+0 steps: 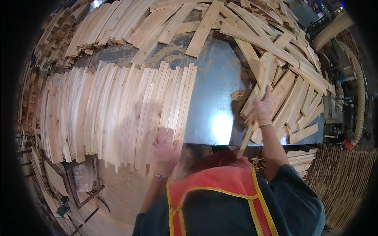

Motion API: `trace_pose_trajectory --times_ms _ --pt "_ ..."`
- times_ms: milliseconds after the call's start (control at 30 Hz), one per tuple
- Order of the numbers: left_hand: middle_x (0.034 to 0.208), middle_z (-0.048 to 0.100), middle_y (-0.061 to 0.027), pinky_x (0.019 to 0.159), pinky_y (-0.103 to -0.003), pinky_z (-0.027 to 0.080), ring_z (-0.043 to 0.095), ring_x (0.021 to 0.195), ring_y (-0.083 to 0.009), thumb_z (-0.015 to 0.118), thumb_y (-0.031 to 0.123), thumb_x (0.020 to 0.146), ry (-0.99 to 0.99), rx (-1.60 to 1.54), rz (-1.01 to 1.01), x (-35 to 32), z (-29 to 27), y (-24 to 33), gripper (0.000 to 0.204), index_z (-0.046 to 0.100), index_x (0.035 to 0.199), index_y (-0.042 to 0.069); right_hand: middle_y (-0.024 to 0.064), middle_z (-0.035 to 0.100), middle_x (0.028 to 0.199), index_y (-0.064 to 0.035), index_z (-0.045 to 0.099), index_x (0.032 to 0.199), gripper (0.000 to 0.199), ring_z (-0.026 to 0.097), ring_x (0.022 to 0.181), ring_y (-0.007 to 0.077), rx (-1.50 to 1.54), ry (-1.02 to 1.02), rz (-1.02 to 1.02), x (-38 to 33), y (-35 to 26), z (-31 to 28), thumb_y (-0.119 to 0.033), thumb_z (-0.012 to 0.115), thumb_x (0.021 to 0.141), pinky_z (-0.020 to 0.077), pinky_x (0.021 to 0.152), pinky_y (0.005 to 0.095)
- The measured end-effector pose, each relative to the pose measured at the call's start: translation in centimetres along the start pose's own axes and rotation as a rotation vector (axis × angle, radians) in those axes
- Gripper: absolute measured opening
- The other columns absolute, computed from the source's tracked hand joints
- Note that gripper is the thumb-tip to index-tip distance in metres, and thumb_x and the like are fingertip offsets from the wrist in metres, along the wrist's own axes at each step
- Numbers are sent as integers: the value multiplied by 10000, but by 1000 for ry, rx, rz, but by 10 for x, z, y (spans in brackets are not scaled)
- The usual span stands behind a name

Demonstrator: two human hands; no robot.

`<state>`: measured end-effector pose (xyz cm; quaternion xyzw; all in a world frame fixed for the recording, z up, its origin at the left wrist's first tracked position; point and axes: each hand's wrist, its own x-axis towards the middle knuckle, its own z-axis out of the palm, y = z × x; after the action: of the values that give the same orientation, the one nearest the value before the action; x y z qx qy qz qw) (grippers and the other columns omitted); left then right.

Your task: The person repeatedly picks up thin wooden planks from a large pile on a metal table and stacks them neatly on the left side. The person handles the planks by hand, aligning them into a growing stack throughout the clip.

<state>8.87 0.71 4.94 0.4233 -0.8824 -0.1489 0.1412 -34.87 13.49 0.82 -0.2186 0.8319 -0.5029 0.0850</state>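
My right hand [263,110], in a thin pale glove, is closed around a narrow wooden strip [247,138]. That strip is tilted, its lower end near my chest and its upper part blurred over the loose boards. To the left, my gloved left hand [166,151] is at the near ends of a row of wooden strips [130,112], its fingers extended and holding nothing. The strips lie side by side, lengthwise away from me. Whether the left fingertips press on them I cannot tell.
The metal tabletop [214,94] carries sawdust patches. Loose boards [291,90] lie in a jumbled heap at the right and back. More boards [122,21] are lined up at the far left. Stacked wood [340,181] stands at the lower right, near a ribbed hose [360,94].
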Motion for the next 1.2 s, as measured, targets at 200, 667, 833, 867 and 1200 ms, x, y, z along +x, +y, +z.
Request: trace_pose_trajectory --times_ms 200,667,833,867,1200 --pt "1441 545 -153 1116 -533 403 505 1365 -352 747 373 855 -118 -18 108 32 -1 19 646 615 1391 37 274 635 1386 -20 288 1661 899 655 1222 394 35 -260 217 -117 -50 149 -132 678 859 518 1068 389" --pt "1402 530 -155 1157 -597 361 475 1354 -398 717 245 724 41 185 179 33 44 33 666 620 1369 109 233 550 1520 -63 446 1589 962 497 1427 400 -679 -164 -549 263 -50 8 -447 802 782 416 1209 416" --pt "1354 546 -122 1100 -588 410 521 1293 -393 725 216 712 91 198 188 41 52 36 584 653 1288 148 217 559 1514 -44 439 1587 989 582 1378 359 -88 -645 60 332 38 -77 -437 881 796 500 1128 429" --pt "1341 548 -116 1081 -581 426 538 1267 -389 727 198 710 108 207 195 43 52 37 581 653 1284 150 215 577 1488 -37 455 1572 949 603 1351 355 221 -638 208 333 61 -86 -429 872 815 513 1113 433" --pt "1365 559 -116 1174 -567 371 504 1328 -382 750 219 715 25 246 141 36 43 39 629 644 1331 147 203 678 1379 -38 464 1539 851 632 1275 391 -933 -509 -411 109 -63 69 -458 762 862 448 1132 431"
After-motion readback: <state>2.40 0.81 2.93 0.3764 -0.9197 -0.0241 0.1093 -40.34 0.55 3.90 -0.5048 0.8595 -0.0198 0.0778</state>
